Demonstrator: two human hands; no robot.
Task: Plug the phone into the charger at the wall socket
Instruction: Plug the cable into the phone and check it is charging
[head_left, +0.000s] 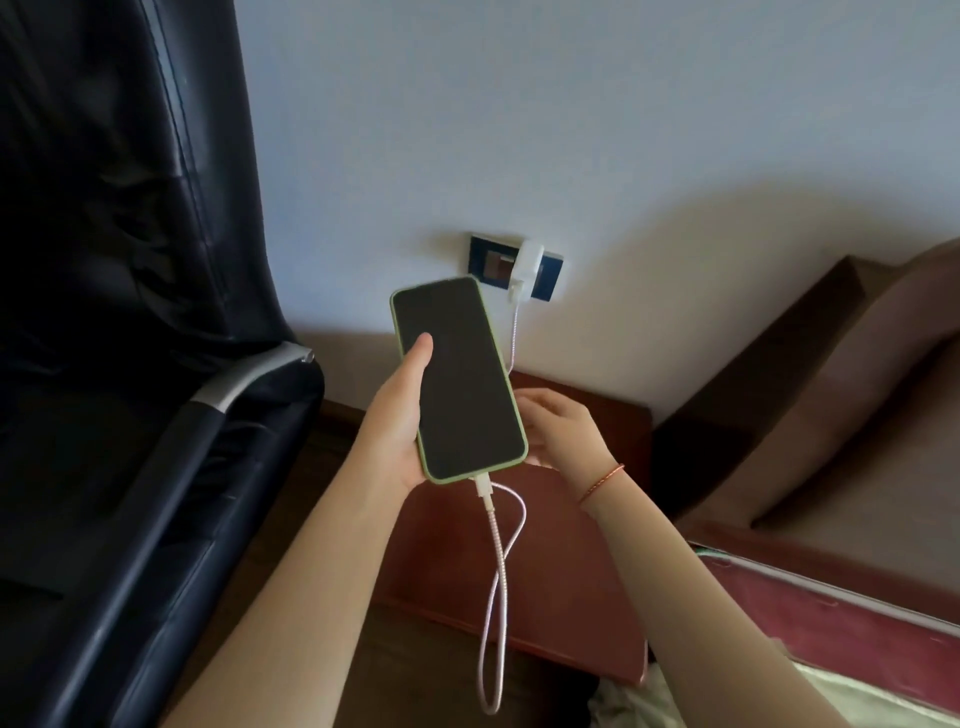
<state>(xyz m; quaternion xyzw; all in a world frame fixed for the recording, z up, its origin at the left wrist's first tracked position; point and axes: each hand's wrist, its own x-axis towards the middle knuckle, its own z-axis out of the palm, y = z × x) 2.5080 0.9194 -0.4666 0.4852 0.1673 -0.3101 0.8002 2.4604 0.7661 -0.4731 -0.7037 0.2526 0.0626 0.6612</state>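
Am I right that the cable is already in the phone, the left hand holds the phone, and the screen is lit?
Not quite: in the head view the screen is dark. The cable is in the phone, held by the left hand.

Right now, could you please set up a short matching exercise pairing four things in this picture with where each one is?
Things:
1. phone
2. charger
3. cable
4. bracelet

Places:
A. on the right wrist
B. held in the left hand
C. plugged into the wall socket
D. hanging in a loop below the phone

Pairs: 1-B, 2-C, 3-D, 4-A
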